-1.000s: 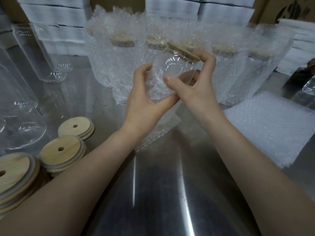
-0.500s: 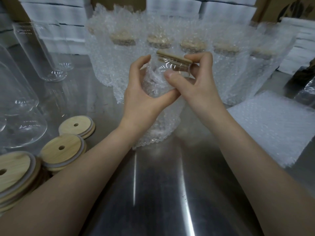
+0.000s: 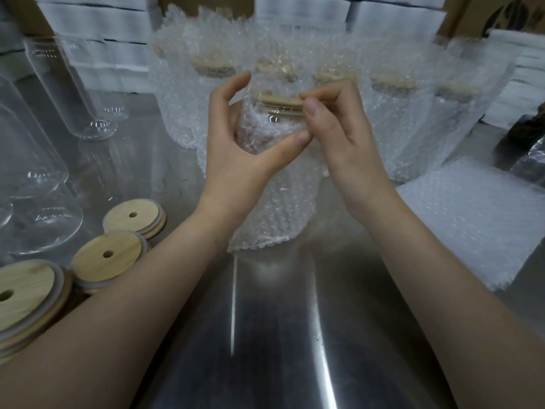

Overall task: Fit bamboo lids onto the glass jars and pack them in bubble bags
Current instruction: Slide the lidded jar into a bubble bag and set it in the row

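Fingers of left hand point(image 3: 236, 152) around bubble bag point(image 3: 277, 211), right hand point(image 3: 345, 140) on lid point(image 3: 280, 100).

Left hand point(image 3: 236, 149) grips the bubble bag point(image 3: 277, 208) around the jar point(image 3: 275, 119); right hand point(image 3: 339, 128) pinches its bamboo lid point(image 3: 280, 100).

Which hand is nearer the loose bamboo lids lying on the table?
Left. The left hand grips the bagged jar, right of the loose lids; the right hand is farther right, across the jar.
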Available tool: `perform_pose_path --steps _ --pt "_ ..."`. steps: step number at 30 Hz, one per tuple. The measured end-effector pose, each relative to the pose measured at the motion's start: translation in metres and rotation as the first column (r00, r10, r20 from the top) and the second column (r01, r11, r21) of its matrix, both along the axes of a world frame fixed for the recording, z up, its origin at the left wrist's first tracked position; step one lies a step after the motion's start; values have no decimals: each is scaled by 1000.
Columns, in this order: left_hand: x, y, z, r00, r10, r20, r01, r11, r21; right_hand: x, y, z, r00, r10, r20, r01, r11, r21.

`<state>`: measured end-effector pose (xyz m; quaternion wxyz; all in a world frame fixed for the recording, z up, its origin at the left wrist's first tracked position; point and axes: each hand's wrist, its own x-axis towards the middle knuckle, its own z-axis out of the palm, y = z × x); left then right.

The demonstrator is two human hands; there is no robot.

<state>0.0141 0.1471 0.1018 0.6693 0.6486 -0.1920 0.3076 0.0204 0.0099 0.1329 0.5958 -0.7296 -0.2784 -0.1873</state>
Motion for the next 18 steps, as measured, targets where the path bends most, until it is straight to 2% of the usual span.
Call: perform_pose_path --steps 5,11,18 --pt "2 1 1 999 -46 -16 46 998 -39 0 -2 1 999 42 -14 -42 999 3" --pt "6 5 3 996 -84 -18 85 996 22 4 -7 1 986 110 -127 -86 979 185" --pt "8 10 5 989 -134 -67 137 989 51 6 -11 0 990 89 -113 -42 930 365"
